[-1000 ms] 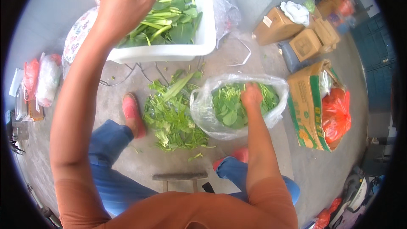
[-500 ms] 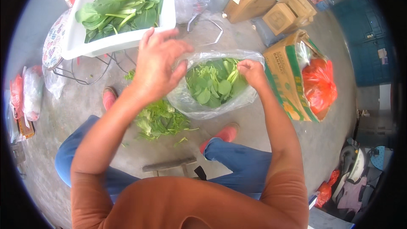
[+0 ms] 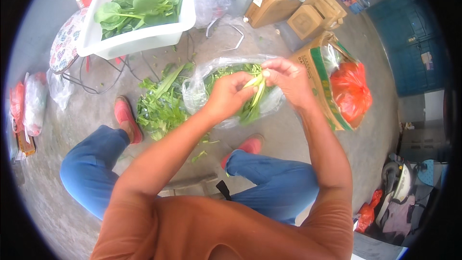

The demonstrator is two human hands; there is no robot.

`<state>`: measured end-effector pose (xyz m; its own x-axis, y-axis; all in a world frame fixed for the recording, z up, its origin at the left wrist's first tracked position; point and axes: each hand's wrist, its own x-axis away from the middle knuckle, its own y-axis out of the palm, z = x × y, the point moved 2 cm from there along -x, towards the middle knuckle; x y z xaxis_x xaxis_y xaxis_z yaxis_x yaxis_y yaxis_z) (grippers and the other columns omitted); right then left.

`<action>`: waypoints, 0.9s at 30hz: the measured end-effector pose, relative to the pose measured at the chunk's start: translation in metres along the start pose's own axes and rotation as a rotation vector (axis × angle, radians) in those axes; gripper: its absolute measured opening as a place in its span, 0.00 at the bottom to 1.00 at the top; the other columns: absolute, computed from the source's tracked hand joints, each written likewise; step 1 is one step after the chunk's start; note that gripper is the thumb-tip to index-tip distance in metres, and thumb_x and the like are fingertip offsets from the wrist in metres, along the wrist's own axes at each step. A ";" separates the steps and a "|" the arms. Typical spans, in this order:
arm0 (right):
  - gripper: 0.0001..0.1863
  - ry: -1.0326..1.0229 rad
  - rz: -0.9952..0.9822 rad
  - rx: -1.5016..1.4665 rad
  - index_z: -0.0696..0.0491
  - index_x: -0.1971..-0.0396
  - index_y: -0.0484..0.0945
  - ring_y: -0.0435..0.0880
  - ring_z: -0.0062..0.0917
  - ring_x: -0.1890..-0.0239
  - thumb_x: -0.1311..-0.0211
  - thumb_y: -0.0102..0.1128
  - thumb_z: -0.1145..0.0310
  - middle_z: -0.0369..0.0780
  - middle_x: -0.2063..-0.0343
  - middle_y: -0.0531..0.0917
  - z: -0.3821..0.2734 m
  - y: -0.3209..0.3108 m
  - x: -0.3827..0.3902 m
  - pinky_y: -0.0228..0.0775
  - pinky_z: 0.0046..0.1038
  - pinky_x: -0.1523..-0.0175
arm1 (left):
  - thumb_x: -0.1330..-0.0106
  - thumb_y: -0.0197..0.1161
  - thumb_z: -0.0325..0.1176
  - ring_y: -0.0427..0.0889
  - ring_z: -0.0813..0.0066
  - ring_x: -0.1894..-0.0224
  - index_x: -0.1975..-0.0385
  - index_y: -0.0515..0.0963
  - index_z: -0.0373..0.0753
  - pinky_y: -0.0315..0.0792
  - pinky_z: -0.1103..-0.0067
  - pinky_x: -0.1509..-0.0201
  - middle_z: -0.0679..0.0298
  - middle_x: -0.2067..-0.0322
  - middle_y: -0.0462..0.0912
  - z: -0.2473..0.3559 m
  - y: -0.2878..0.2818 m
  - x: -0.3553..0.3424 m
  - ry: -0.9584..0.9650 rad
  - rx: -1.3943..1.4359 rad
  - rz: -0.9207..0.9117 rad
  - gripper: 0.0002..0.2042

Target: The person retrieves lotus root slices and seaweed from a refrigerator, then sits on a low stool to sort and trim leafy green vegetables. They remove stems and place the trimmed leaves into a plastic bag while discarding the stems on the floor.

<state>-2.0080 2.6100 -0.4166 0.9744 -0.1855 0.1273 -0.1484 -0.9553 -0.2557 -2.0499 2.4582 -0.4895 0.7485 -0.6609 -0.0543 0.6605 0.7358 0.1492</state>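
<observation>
A small bunch of green stems [image 3: 259,87] is held by two hands above an open clear plastic bag [image 3: 192,97].
The left hand [image 3: 228,94] is clamped around the stems, and the right hand [image 3: 294,83] pinches their upper ends between thumb and fingers; the leaves hang downward. Just left of the bag, a heap of loose leaves [image 3: 159,102] lies on the floor [image 3: 84,108]. Farther away, a white tub [image 3: 132,41] contains broad green leaves [image 3: 144,4], and on the right stands a carton [image 3: 314,58] with a red bag [image 3: 350,90].
</observation>
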 end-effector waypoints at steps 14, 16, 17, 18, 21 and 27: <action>0.07 0.257 -0.418 -0.085 0.57 0.67 0.75 0.69 0.11 0.77 0.42 0.55 0.70 0.32 0.76 0.76 0.016 0.056 0.031 0.61 0.14 0.73 | 0.36 0.56 0.38 0.68 0.85 0.82 0.71 0.80 0.36 0.65 0.84 0.77 0.71 0.84 0.72 0.008 -0.049 0.059 -0.335 0.079 -0.401 0.11; 0.06 0.286 -0.474 -0.223 0.55 0.68 0.76 0.69 0.11 0.79 0.43 0.55 0.69 0.32 0.76 0.77 0.016 0.062 0.030 0.62 0.14 0.74 | 0.36 0.55 0.39 0.68 0.85 0.82 0.74 0.78 0.36 0.65 0.84 0.77 0.71 0.84 0.71 0.011 -0.053 0.062 -0.373 0.225 -0.456 0.12; 0.06 0.301 -0.502 -0.292 0.55 0.68 0.76 0.69 0.11 0.80 0.43 0.55 0.69 0.32 0.77 0.78 0.016 0.064 0.030 0.63 0.14 0.74 | 0.36 0.55 0.39 0.68 0.85 0.82 0.74 0.78 0.36 0.65 0.84 0.77 0.71 0.84 0.71 0.013 -0.054 0.065 -0.393 0.314 -0.490 0.12; 0.06 0.327 -0.549 -0.354 0.55 0.68 0.76 0.69 0.11 0.80 0.43 0.55 0.70 0.32 0.76 0.78 0.015 0.067 0.030 0.62 0.14 0.74 | 0.36 0.55 0.39 0.68 0.85 0.81 0.74 0.78 0.37 0.65 0.84 0.77 0.71 0.83 0.71 0.015 -0.055 0.068 -0.416 0.405 -0.525 0.12; 0.05 0.388 -0.626 -0.471 0.55 0.69 0.75 0.69 0.11 0.80 0.43 0.55 0.70 0.32 0.77 0.77 0.008 0.076 0.033 0.60 0.13 0.75 | 0.35 0.54 0.39 0.67 0.84 0.80 0.73 0.78 0.36 0.65 0.84 0.75 0.71 0.81 0.73 0.019 -0.064 0.074 -0.474 0.513 -0.609 0.12; 0.06 0.003 -0.341 0.423 0.58 0.76 0.75 0.65 0.09 0.78 0.44 0.56 0.71 0.29 0.83 0.73 0.027 0.089 0.024 0.59 0.16 0.75 | 0.37 0.53 0.41 0.77 0.64 0.73 0.76 0.77 0.36 0.70 0.68 0.67 0.56 0.77 0.79 0.033 -0.066 0.072 -0.137 -0.866 -0.349 0.14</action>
<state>-1.9930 2.5263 -0.4625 0.9549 0.1173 0.2727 0.2572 -0.7855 -0.5629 -2.0419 2.3572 -0.4711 0.5234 -0.8356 0.1668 0.7005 0.3105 -0.6426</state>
